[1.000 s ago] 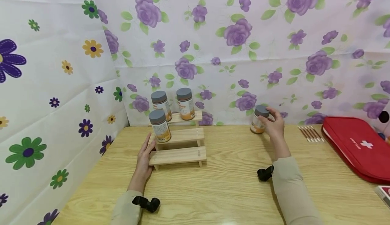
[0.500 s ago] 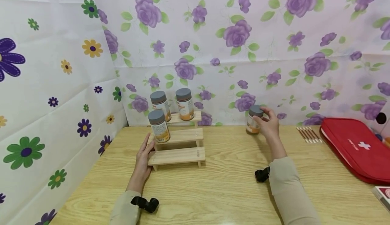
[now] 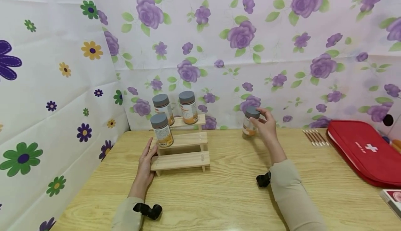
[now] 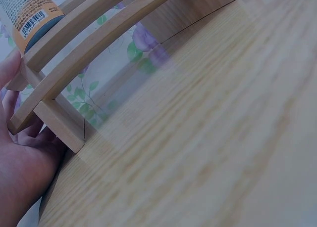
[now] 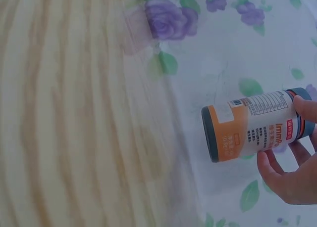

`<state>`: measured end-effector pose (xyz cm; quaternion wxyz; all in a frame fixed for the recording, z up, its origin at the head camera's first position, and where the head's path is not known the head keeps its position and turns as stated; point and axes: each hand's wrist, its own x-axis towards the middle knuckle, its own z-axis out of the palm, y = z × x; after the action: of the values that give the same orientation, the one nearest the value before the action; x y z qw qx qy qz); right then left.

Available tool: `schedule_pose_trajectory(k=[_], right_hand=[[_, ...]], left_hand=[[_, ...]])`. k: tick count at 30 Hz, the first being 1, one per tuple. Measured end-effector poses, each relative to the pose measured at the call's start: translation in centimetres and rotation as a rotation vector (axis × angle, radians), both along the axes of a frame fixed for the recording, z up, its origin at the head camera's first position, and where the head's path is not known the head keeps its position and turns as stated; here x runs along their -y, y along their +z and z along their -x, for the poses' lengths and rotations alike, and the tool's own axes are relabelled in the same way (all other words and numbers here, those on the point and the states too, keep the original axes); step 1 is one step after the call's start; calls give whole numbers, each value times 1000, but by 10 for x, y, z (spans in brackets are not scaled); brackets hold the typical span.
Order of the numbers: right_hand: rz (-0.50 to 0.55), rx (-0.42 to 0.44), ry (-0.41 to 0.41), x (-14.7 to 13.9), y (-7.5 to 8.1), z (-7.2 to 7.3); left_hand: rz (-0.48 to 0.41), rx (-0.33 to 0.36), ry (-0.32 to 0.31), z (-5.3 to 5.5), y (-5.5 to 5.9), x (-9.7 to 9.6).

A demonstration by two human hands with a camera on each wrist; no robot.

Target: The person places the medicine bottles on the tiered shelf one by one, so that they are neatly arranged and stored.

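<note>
A three-tier wooden step stand point(image 3: 181, 160) stands on the table. My left hand point(image 3: 144, 164) holds its left end; in the left wrist view, fingers point(image 4: 34, 125) curl at the end of the lowest step. Two supplement bottles with grey lids, a left one point(image 3: 167, 112) and a right one point(image 3: 189, 112), stand on the top step. A third supplement bottle point(image 3: 163, 133) is on the left of the middle step. My right hand point(image 3: 267, 128) grips a like bottle point(image 5: 252, 123) by its lid, upright, to the right of the stand near the back curtain.
Several cotton swabs point(image 3: 315, 137) lie at the right. Beside them is a red first aid pouch point(image 3: 364, 154), with a small box point(image 3: 391, 199) in front of it. A flowered curtain point(image 3: 219, 50) rises behind the wooden table point(image 3: 219, 196).
My right hand has carried the bottle leftward, closer to the stand. My left hand stays at the stand's left end, and the head view has shifted slightly.
</note>
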<state>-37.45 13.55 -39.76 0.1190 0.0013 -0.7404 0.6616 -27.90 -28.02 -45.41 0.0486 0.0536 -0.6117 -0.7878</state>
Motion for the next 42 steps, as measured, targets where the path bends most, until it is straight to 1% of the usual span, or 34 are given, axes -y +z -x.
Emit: schedule_pose_trajectory(k=[3,7,14,19,25,30,35,42], right_hand=[[-30,-10,10,10,2,0],[-57,-20,50,22,5,-1],[-5,-49,124,38,11,-9],[4,-44,163,45,18,-15],[22,-53,181,51,28,-23],[37,-89,196,60,38,-31],[74,-128,227,70,49,-42],[132,-135,263,89,59,-55]], left_hand=[[4,-5,-11,0,0,0],[-5,-9,-6,2,0,-1],[-8,-10,-5,4,-1,-3],[-8,-8,-3,4,-1,-2],[-7,-16,-6,4,-1,-3],[-16,-19,-4,4,-1,-4],[-14,-16,-3,3,0,-3],[-7,-2,2,1,0,0]])
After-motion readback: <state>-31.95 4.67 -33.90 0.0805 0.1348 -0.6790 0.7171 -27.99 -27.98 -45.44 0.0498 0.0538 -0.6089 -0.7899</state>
